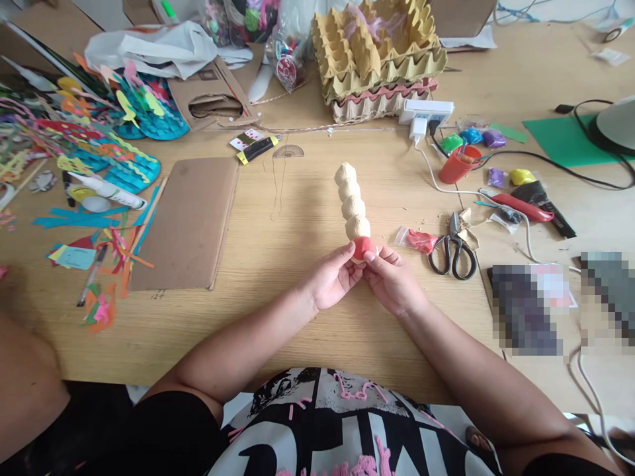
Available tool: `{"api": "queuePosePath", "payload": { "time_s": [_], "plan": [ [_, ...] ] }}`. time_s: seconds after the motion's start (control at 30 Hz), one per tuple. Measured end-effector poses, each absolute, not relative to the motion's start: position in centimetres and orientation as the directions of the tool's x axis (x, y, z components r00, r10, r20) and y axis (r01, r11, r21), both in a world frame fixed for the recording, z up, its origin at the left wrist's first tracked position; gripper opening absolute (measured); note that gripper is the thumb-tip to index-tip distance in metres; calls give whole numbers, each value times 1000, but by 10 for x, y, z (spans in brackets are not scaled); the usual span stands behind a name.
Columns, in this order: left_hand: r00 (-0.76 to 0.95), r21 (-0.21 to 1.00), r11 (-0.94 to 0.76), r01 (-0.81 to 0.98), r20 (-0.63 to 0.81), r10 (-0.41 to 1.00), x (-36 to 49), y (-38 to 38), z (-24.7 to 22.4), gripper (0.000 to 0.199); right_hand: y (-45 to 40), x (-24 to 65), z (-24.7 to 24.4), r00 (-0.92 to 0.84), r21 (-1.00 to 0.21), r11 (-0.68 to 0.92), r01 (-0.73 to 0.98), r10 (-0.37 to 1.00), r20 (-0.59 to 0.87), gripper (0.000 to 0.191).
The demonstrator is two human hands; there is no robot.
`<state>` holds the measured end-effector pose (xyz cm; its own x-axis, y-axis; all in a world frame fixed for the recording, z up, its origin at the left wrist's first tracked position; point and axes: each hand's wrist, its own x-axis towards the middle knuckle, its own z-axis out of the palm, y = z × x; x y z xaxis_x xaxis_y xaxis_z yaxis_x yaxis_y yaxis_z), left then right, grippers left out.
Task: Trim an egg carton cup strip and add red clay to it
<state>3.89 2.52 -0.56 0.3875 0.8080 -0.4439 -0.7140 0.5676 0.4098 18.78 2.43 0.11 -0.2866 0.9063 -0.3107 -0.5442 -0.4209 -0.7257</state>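
A strip of joined egg-carton cups (354, 206), pale and bumpy, points away from me over the middle of the table. Its near end carries a red covering (363, 247), which looks like soft clay. My left hand (333, 276) pinches that end from the left, thumb on the red. From the right, my right hand (391, 277) grips the same end, its thumb pressing on the red part. Just right of my hands lies an opened clear packet of red clay (419, 239). Black-handled scissors (453, 248) rest beyond it.
Cardboard (183, 225) lies at left beside paper scraps and a glue bottle (106, 190). Stacked egg trays (380, 59) stand at the back near a power strip (426, 111). A red cup (460, 165), cables and blurred phone-like objects occupy the right. Another person's limb shows at far left.
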Motion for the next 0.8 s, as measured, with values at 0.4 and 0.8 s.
{"api": "queuePosePath", "payload": {
  "time_s": [0.4, 0.8],
  "plan": [
    [362, 617, 466, -633, -296, 884, 37, 23, 4, 45, 31, 193, -5, -422, -608, -478, -634, 872, -246, 35],
    [259, 778, 293, -555, -173, 950, 41, 21, 5, 45, 26, 188, -4, -452, -610, -464, -643, 872, -187, 40]
  ]
}}
